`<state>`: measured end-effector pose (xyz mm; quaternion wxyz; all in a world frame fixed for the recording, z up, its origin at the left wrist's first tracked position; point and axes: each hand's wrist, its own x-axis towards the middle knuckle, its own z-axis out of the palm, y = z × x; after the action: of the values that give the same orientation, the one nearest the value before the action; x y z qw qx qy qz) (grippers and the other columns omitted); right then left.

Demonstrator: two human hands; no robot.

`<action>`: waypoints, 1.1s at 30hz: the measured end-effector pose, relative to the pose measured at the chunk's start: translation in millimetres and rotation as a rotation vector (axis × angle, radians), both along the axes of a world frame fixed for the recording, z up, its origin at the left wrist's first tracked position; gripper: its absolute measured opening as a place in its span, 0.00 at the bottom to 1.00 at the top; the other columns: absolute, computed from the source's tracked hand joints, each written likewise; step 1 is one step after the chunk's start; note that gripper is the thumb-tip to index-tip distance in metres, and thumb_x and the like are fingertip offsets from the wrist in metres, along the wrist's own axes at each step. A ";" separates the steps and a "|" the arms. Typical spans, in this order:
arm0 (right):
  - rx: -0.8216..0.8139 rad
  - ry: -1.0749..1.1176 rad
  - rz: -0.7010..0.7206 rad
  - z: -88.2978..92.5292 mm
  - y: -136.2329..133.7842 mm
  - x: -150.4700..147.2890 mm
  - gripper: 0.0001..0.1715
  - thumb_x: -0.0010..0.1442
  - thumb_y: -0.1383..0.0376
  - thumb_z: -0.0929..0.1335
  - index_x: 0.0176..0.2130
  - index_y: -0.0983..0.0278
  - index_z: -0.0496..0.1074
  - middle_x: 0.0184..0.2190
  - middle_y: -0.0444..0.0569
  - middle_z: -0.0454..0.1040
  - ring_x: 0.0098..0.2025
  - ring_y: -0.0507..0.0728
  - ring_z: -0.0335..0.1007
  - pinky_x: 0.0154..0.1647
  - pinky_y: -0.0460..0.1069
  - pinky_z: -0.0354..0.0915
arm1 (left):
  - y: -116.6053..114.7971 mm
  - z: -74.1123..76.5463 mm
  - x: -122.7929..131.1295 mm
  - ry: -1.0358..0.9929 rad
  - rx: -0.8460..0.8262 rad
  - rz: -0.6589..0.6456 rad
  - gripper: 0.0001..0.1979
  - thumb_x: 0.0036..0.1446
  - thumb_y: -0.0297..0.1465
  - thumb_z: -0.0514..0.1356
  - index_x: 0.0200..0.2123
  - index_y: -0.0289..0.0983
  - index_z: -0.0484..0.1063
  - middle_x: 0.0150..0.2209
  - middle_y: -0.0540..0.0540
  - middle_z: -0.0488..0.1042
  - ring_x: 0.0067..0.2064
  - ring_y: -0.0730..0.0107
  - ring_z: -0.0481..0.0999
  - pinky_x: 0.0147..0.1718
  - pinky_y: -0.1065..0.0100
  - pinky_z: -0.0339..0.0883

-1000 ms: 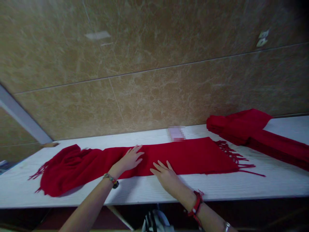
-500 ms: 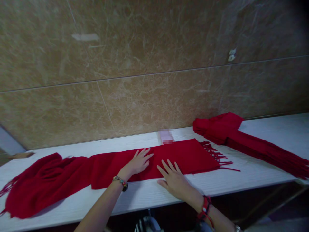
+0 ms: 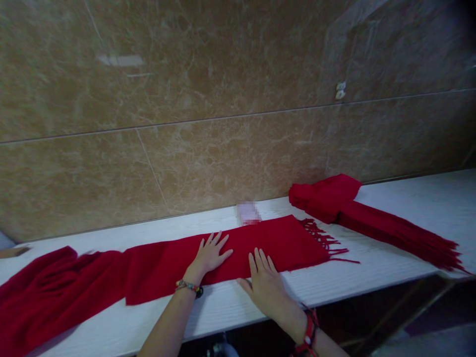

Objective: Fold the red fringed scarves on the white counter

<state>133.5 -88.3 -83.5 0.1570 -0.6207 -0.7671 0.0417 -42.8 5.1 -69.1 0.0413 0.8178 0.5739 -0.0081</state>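
A long red scarf (image 3: 278, 243) lies along the white table, its right part flat with a fringe at the end and its left part bunched in loose folds. My left hand (image 3: 209, 257) rests on the middle of the scarf, palm down with fingers spread. To its right, my right hand (image 3: 267, 285) lies flat, fingertips on the scarf's near edge and the thumb stretched out to the left. Neither hand grips the cloth.
A second red scarf (image 3: 334, 201), folded and fringed, lies at the right by the wall. Behind the first scarf is a blurred pale pink item (image 3: 248, 213). A brown marbled wall (image 3: 208, 163) rises along the back of the white table (image 3: 420, 198). A brown object (image 3: 14, 252) sits at far left.
The view has shifted slightly, so things sit further left. My left hand's fingers are spread wider, and my right hand's fingers are closer together. The scarf looks the same.
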 end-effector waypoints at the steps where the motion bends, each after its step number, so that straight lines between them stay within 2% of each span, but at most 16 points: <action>1: 0.020 -0.003 0.000 2.3 4.3 0.8 0.40 0.57 0.51 0.59 0.57 0.77 0.53 0.58 0.67 0.48 0.61 0.68 0.38 0.57 0.61 0.42 | 0.2 0.5 0.0 0.001 -0.007 -0.011 0.33 0.53 0.55 0.37 0.60 0.48 0.44 0.63 0.48 0.41 0.62 0.54 0.39 0.55 0.47 0.38; 3: 0.083 -0.009 0.041 7.8 16.9 4.1 0.37 0.58 0.52 0.58 0.58 0.73 0.52 0.60 0.63 0.47 0.61 0.67 0.36 0.57 0.62 0.42 | 0.6 0.4 -0.4 0.001 -0.013 -0.025 0.34 0.52 0.55 0.37 0.60 0.48 0.43 0.63 0.48 0.40 0.62 0.55 0.38 0.56 0.47 0.38; 5: 0.126 -0.028 0.112 11.8 32.6 10.6 0.34 0.59 0.54 0.56 0.59 0.69 0.50 0.60 0.60 0.45 0.62 0.65 0.35 0.57 0.62 0.41 | 0.9 -0.7 -1.4 0.004 -0.006 0.014 0.36 0.51 0.56 0.37 0.60 0.47 0.43 0.63 0.47 0.39 0.62 0.53 0.37 0.55 0.46 0.37; 9: 0.086 -0.113 0.159 8.6 58.6 38.6 0.31 0.60 0.53 0.54 0.59 0.64 0.51 0.60 0.55 0.48 0.61 0.64 0.38 0.57 0.64 0.40 | 1.7 -2.1 -3.4 0.027 0.009 0.114 0.37 0.50 0.57 0.38 0.60 0.47 0.43 0.63 0.46 0.39 0.62 0.48 0.37 0.54 0.42 0.37; 13: 0.032 -0.178 0.026 1.4 68.7 88.7 0.29 0.61 0.54 0.53 0.59 0.59 0.52 0.61 0.53 0.48 0.61 0.66 0.39 0.55 0.66 0.41 | 2.4 0.6 -3.4 0.037 -0.007 0.101 0.37 0.50 0.57 0.39 0.60 0.46 0.43 0.63 0.45 0.38 0.62 0.47 0.38 0.53 0.42 0.39; 17: -0.038 -0.220 -0.132 8.2 72.7 127.7 0.29 0.61 0.56 0.54 0.59 0.64 0.52 0.60 0.56 0.48 0.61 0.65 0.39 0.55 0.65 0.43 | 3.4 1.3 -2.9 0.033 -0.010 0.098 0.37 0.50 0.57 0.39 0.60 0.46 0.44 0.63 0.44 0.38 0.61 0.47 0.38 0.53 0.41 0.38; 20: 0.010 -0.219 -0.139 19.3 76.4 119.6 0.31 0.61 0.56 0.54 0.59 0.68 0.52 0.60 0.59 0.48 0.61 0.66 0.39 0.56 0.63 0.42 | 4.1 -0.5 -3.5 0.023 -0.003 0.089 0.37 0.50 0.57 0.40 0.60 0.46 0.44 0.62 0.45 0.39 0.61 0.47 0.39 0.53 0.41 0.38; 24: 0.093 -0.123 0.106 23.8 83.6 76.9 0.32 0.61 0.53 0.52 0.60 0.65 0.48 0.61 0.55 0.47 0.61 0.63 0.38 0.56 0.61 0.43 | 4.6 -3.1 -7.1 0.024 0.022 0.114 0.36 0.51 0.56 0.39 0.60 0.46 0.45 0.62 0.44 0.40 0.61 0.45 0.39 0.52 0.39 0.39; 26: 0.074 -0.101 0.142 19.0 89.1 66.3 0.33 0.61 0.51 0.52 0.60 0.63 0.47 0.61 0.55 0.47 0.62 0.62 0.37 0.56 0.62 0.42 | 5.1 -4.5 -10.4 0.028 0.031 0.162 0.35 0.51 0.55 0.39 0.60 0.47 0.44 0.63 0.44 0.39 0.61 0.43 0.39 0.51 0.37 0.39; 29: 0.019 -0.120 0.054 7.0 99.0 80.9 0.32 0.61 0.52 0.52 0.59 0.64 0.50 0.60 0.55 0.49 0.61 0.63 0.39 0.56 0.63 0.41 | 6.8 -6.3 -15.5 0.032 0.033 0.211 0.35 0.51 0.56 0.39 0.60 0.48 0.43 0.63 0.45 0.38 0.61 0.42 0.39 0.50 0.35 0.39; 33: 0.016 -0.164 -0.048 -2.6 110.0 129.4 0.28 0.62 0.57 0.54 0.58 0.67 0.54 0.59 0.57 0.52 0.60 0.62 0.43 0.56 0.60 0.44 | 9.8 -7.6 -18.4 0.026 0.013 0.220 0.36 0.50 0.56 0.40 0.60 0.48 0.43 0.63 0.45 0.38 0.61 0.41 0.38 0.49 0.34 0.39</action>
<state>262.9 21.7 -86.1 0.0993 -0.6391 -0.7625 -0.0192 -61.2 14.8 -76.7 0.0291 0.7499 0.6608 -0.0105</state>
